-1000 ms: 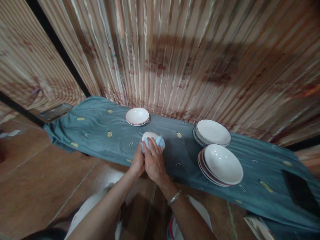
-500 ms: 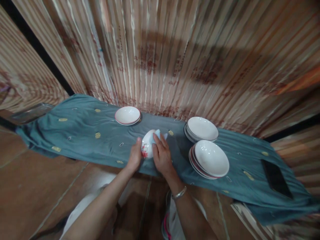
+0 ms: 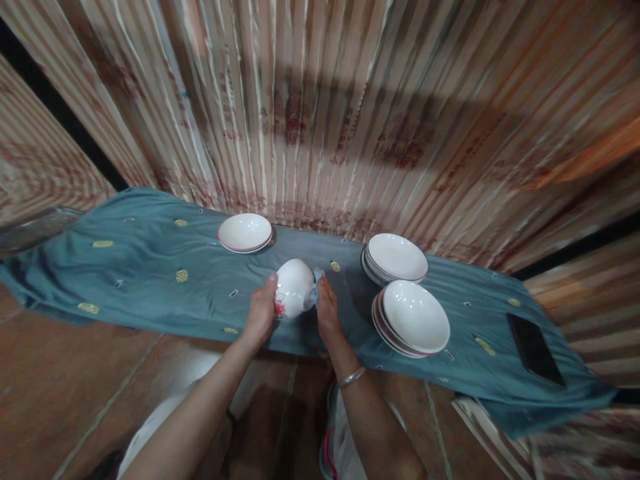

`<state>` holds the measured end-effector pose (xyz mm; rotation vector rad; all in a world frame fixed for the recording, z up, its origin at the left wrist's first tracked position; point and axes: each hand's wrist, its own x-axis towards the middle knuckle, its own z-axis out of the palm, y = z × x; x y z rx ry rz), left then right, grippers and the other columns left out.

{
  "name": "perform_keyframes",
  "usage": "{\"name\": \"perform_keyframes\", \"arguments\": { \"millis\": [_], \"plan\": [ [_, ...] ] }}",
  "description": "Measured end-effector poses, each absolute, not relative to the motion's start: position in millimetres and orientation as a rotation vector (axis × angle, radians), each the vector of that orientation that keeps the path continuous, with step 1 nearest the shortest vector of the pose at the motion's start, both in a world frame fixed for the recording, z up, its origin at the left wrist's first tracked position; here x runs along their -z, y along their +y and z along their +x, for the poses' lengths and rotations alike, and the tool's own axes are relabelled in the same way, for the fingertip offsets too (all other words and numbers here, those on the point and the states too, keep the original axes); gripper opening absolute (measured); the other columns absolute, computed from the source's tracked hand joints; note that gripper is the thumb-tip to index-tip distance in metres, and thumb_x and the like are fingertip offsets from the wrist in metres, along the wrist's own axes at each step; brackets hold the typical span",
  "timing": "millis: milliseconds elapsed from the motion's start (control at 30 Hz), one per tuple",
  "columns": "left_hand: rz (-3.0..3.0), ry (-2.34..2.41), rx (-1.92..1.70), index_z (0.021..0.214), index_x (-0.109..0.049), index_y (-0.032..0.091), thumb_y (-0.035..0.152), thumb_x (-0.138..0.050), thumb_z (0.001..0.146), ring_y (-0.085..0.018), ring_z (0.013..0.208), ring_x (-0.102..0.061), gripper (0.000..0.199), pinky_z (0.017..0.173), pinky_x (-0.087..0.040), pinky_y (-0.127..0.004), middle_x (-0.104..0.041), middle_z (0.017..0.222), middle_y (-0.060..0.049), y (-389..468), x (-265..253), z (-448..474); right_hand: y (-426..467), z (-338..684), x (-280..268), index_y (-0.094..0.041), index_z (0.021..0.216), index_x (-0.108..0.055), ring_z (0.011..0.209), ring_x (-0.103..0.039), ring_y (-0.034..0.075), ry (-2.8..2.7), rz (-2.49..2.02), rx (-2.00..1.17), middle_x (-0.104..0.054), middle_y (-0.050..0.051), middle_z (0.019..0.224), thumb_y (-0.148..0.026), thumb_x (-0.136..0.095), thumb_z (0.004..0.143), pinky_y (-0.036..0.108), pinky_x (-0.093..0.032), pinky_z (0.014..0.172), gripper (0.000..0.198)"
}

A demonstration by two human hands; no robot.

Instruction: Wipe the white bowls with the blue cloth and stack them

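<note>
A: Okay, quick pass, left to right, all relative to the bowl in hand. Far left, a metal tray (image 3: 30,227) at the end of the teal cloth (image 3: 150,280). Up-left of the bowl, a lone shallow dish (image 3: 245,232).

B: And the hands?

A: Left hand (image 3: 260,312) grips the white bowl (image 3: 293,293), tipped on its side, red flower print showing. Right hand (image 3: 327,310) presses a light blue rag (image 3: 317,275) against the bowl's right side, fingers closed on the rag.

B: Step?

A: Looks like wiping the outside. Next probably means turning the bowl to reach the unwiped part.

B: Right of it?

A: Two stacks, plates (image 3: 395,257) behind, bowls (image 3: 413,319) in front. Far right, a dark phone (image 3: 535,348).
</note>
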<state>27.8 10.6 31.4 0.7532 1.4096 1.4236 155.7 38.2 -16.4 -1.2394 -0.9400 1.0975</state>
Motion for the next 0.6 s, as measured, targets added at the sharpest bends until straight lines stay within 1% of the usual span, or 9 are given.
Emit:
{"name": "perform_keyframes", "arguments": {
  "millis": [67,133,233,300,367,433,467,600],
  "plan": [
    [0.651,1.361,-1.475,0.063,-0.065,0.014,0.076,-0.068,0.062,-0.016,0.05,-0.055,0.062,0.051,-0.044,-0.028,-0.062,0.054,-0.004,12.4,-29.7,26.7,39.8,151.6,22.3,-0.019,0.129,-0.065,0.139,-0.048,0.022,-0.907,-1.265,-1.133,-0.058,0.006,0.144,-0.049,-0.047,0.09,0.04,-0.034,0.119,0.052],
    [0.553,1.312,-1.517,0.072,-0.068,0.012,0.073,-0.07,0.063,-0.02,0.058,-0.063,0.061,0.055,-0.05,-0.029,-0.067,0.06,-0.006,13.8,-30.1,25.7,38.2,147.5,25.5,-0.02,0.132,-0.063,0.139,-0.048,0.022,-0.922,-1.29,-1.126,-0.057,0.006,0.144,-0.05,-0.046,0.091,0.04,-0.037,0.117,0.053],
    [0.388,1.252,-1.545,0.085,-0.07,0.011,0.057,-0.069,0.078,-0.023,0.071,-0.071,0.047,0.066,-0.056,-0.03,-0.073,0.071,-0.008,15.2,-33.3,24.0,31.5,145.0,21.1,-0.018,0.141,-0.054,0.14,-0.047,0.022,-1.081,-1.311,-0.995,-0.054,0.009,0.148,-0.051,-0.042,0.094,0.041,-0.039,0.115,0.059],
    [0.283,1.214,-1.544,0.091,-0.069,0.011,0.044,-0.063,0.087,-0.023,0.077,-0.073,0.034,0.072,-0.058,-0.032,-0.075,0.077,-0.01,16.0,-35.8,22.6,26.2,146.8,12.2,-0.015,0.148,-0.044,0.142,-0.044,0.023,-1.251,-1.313,-0.825,-0.047,0.012,0.153,-0.05,-0.038,0.097,0.042,-0.036,0.117,0.062],
    [0.197,1.184,-1.529,0.096,-0.069,0.01,0.036,-0.056,0.093,-0.023,0.081,-0.074,0.029,0.076,-0.059,-0.034,-0.077,0.083,-0.011,16.9,-37.8,21.4,21.9,150.4,1.6,-0.015,0.15,-0.04,0.144,-0.04,0.024,-1.399,-1.313,-0.633,-0.044,0.013,0.155,-0.047,-0.038,0.098,0.044,-0.034,0.118,0.061],
    [0.132,1.156,-1.506,0.102,-0.068,0.009,0.033,-0.048,0.097,-0.023,0.083,-0.074,0.031,0.078,-0.06,-0.035,-0.077,0.088,-0.012,17.9,-39.6,20.6,19.5,154.2,-6.7,-0.016,0.146,-0.045,0.145,-0.038,0.024,-1.498,-1.322,-0.474,-0.046,0.013,0.153,-0.044,-0.039,0.098,0.045,-0.034,0.118,0.056],
    [0.106,1.145,-1.491,0.104,-0.067,0.008,0.032,-0.044,0.099,-0.023,0.083,-0.075,0.033,0.079,-0.06,-0.035,-0.077,0.089,-0.013,18.3,-40.3,20.4,19.0,155.6,-9.1,-0.017,0.143,-0.049,0.144,-0.039,0.025,-1.536,-1.325,-0.425,-0.048,0.013,0.151,-0.042,-0.04,0.098,0.045,-0.035,0.118,0.052],
    [0.051,1.103,-1.421,0.111,-0.066,0.006,0.03,-0.036,0.102,-0.023,0.083,-0.075,0.04,0.081,-0.06,-0.036,-0.078,0.09,-0.013,19.3,-41.0,20.4,18.7,155.8,-7.3,-0.02,0.128,-0.063,0.132,-0.053,0.025,-1.688,-1.306,-0.415,-0.059,0.012,0.14,-0.035,-0.042,0.098,0.042,-0.041,0.114,0.04]
  ]
}}
